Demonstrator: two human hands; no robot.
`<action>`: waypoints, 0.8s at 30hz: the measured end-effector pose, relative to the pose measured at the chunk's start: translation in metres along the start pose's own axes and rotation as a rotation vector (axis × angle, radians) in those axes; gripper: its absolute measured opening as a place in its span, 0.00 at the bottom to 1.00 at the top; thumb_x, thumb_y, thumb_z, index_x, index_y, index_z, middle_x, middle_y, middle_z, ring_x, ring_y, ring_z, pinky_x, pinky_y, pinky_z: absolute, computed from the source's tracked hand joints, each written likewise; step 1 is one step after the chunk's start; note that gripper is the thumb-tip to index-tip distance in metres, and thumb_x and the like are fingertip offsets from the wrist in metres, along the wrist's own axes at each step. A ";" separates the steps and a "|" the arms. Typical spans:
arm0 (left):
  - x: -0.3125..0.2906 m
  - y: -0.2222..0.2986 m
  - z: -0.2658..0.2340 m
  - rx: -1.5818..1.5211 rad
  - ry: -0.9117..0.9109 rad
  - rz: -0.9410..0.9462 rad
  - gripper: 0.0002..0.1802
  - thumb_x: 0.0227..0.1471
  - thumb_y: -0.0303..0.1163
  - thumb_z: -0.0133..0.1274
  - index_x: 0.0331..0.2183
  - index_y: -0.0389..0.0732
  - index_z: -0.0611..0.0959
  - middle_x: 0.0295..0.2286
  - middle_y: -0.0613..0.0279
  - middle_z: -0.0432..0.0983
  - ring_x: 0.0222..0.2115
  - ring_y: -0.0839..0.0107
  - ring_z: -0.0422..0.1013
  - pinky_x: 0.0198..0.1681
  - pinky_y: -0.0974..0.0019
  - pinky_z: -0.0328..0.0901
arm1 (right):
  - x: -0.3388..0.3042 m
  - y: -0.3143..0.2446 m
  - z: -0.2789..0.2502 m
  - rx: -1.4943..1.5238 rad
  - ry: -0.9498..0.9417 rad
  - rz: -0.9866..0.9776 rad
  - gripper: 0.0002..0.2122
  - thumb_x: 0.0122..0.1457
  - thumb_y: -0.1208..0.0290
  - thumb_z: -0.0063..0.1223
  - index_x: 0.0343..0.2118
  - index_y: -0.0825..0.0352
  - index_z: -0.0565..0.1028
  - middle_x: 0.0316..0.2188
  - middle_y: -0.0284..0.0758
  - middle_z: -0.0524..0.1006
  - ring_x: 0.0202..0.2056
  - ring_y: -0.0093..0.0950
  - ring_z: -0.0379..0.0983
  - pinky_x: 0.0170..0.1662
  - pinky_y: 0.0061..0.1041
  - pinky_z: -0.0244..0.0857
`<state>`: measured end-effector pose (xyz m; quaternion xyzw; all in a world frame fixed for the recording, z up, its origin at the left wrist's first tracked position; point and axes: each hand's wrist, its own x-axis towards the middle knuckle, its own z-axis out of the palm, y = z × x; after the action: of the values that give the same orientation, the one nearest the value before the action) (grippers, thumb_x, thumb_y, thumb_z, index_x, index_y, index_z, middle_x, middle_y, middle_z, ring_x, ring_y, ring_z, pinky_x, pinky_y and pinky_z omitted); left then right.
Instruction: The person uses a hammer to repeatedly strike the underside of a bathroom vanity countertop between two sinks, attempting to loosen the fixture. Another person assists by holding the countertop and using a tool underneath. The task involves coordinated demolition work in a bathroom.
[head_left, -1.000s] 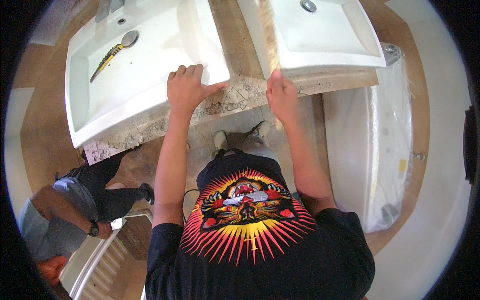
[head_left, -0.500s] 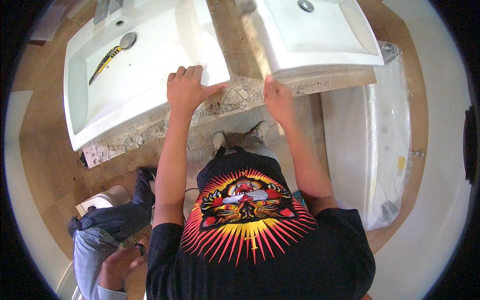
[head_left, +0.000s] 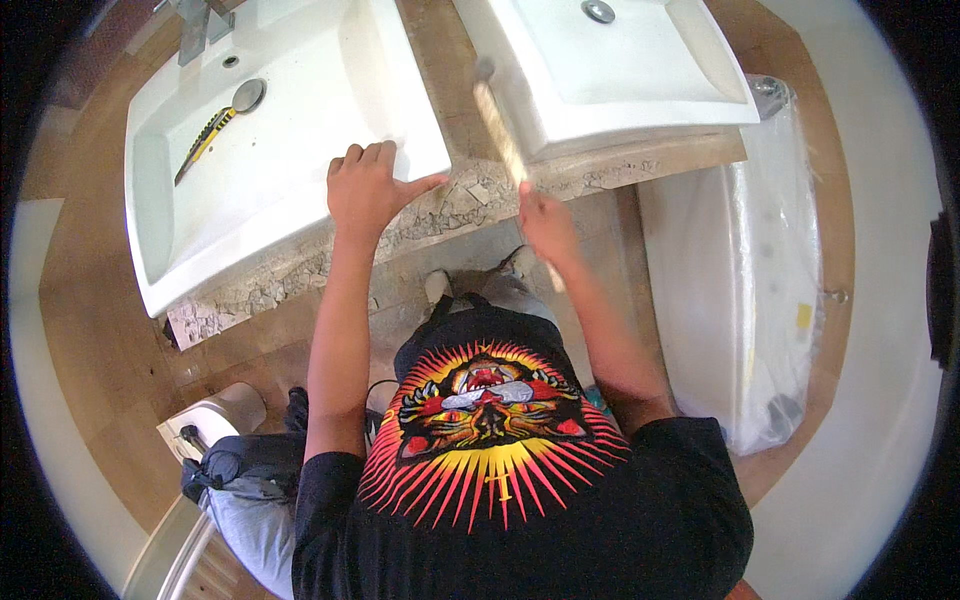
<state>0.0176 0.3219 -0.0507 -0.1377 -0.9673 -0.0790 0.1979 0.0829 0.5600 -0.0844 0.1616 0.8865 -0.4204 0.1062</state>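
My right hand (head_left: 548,225) is closed around the wooden handle of a hammer (head_left: 499,128). Its dark head, slightly blurred, is over the gap between two white washbasins. My left hand (head_left: 364,195) rests on the front rim of the left washbasin (head_left: 270,210), fingers bent over it and the thumb stretched toward its near right corner. Below that corner, the counter's front edge (head_left: 440,212) is rough and broken, with loose chips. To the right of the hammer sits the right washbasin (head_left: 640,113). A yellow and black utility knife (head_left: 205,143) lies in the left basin beside the round drain cover (head_left: 249,95).
A white bathtub (head_left: 700,300) partly wrapped in clear plastic (head_left: 785,270) stands at the right. At the lower left another person's clothed leg (head_left: 245,500) is close to my left side, near a white toilet-like fixture (head_left: 212,420). A metal faucet (head_left: 195,30) rises behind the left basin.
The hammer and my right hand have come down slightly toward me. My left hand keeps its place on the rim. The other person at the lower left has shifted, and their hand is out of sight.
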 end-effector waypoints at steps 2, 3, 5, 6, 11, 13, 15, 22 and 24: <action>-0.002 0.000 0.000 -0.004 0.002 -0.002 0.41 0.27 0.70 0.59 0.30 0.40 0.83 0.22 0.59 0.77 0.26 0.64 0.73 0.30 0.62 0.66 | 0.002 -0.039 -0.025 0.097 0.038 -0.036 0.30 0.62 0.44 0.34 0.22 0.72 0.71 0.15 0.41 0.70 0.22 0.37 0.70 0.29 0.34 0.62; -0.001 0.001 -0.002 0.008 -0.012 -0.008 0.41 0.27 0.70 0.59 0.30 0.40 0.83 0.22 0.59 0.77 0.26 0.64 0.73 0.30 0.62 0.66 | 0.003 -0.054 -0.036 0.143 0.058 -0.052 0.30 0.62 0.43 0.35 0.21 0.71 0.70 0.13 0.35 0.68 0.20 0.32 0.69 0.27 0.29 0.62; -0.001 0.001 -0.002 0.010 -0.010 -0.007 0.41 0.27 0.70 0.59 0.30 0.40 0.83 0.22 0.58 0.77 0.26 0.64 0.73 0.29 0.63 0.66 | 0.009 -0.071 -0.047 0.386 0.026 -0.136 0.29 0.62 0.44 0.36 0.21 0.70 0.70 0.13 0.33 0.68 0.21 0.30 0.69 0.28 0.27 0.63; -0.002 -0.001 0.001 0.002 0.008 0.001 0.41 0.27 0.70 0.59 0.30 0.40 0.83 0.22 0.58 0.77 0.26 0.65 0.73 0.29 0.63 0.66 | 0.011 -0.075 -0.049 0.508 0.009 -0.179 0.28 0.62 0.45 0.36 0.20 0.70 0.70 0.13 0.32 0.68 0.21 0.29 0.69 0.28 0.25 0.63; 0.003 0.005 -0.001 0.003 -0.010 0.009 0.42 0.27 0.71 0.59 0.31 0.40 0.83 0.21 0.59 0.76 0.25 0.65 0.73 0.29 0.63 0.66 | -0.017 0.074 0.053 -0.037 0.048 -0.050 0.33 0.63 0.45 0.32 0.26 0.77 0.74 0.21 0.55 0.74 0.30 0.55 0.73 0.34 0.48 0.62; -0.001 0.002 0.002 0.021 -0.007 0.009 0.42 0.27 0.71 0.58 0.31 0.41 0.83 0.21 0.59 0.76 0.25 0.65 0.73 0.28 0.63 0.66 | -0.023 0.075 0.056 -0.035 -0.141 0.053 0.33 0.62 0.44 0.33 0.27 0.77 0.75 0.23 0.57 0.74 0.34 0.57 0.72 0.36 0.49 0.62; -0.006 0.000 0.000 0.039 -0.020 -0.004 0.42 0.27 0.71 0.58 0.31 0.41 0.83 0.21 0.59 0.76 0.25 0.65 0.73 0.29 0.63 0.66 | -0.027 0.051 0.054 -0.016 -0.198 0.088 0.33 0.61 0.43 0.33 0.27 0.76 0.75 0.24 0.57 0.74 0.34 0.56 0.72 0.37 0.47 0.63; 0.000 0.007 0.003 0.019 0.019 -0.002 0.41 0.26 0.69 0.61 0.31 0.40 0.83 0.22 0.58 0.77 0.26 0.63 0.74 0.29 0.61 0.68 | -0.044 0.101 0.044 0.125 -0.142 0.249 0.30 0.61 0.45 0.36 0.29 0.74 0.75 0.23 0.54 0.74 0.30 0.53 0.73 0.33 0.44 0.63; 0.000 0.007 0.003 0.036 -0.015 -0.009 0.39 0.26 0.67 0.62 0.31 0.40 0.83 0.23 0.58 0.77 0.27 0.63 0.74 0.30 0.61 0.68 | -0.046 0.109 0.028 0.194 -0.165 0.291 0.30 0.61 0.45 0.37 0.29 0.74 0.75 0.23 0.54 0.74 0.29 0.52 0.73 0.33 0.43 0.63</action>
<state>0.0182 0.3296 -0.0530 -0.1305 -0.9706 -0.0616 0.1929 0.1676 0.5940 -0.1639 0.2626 0.7975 -0.4958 0.2220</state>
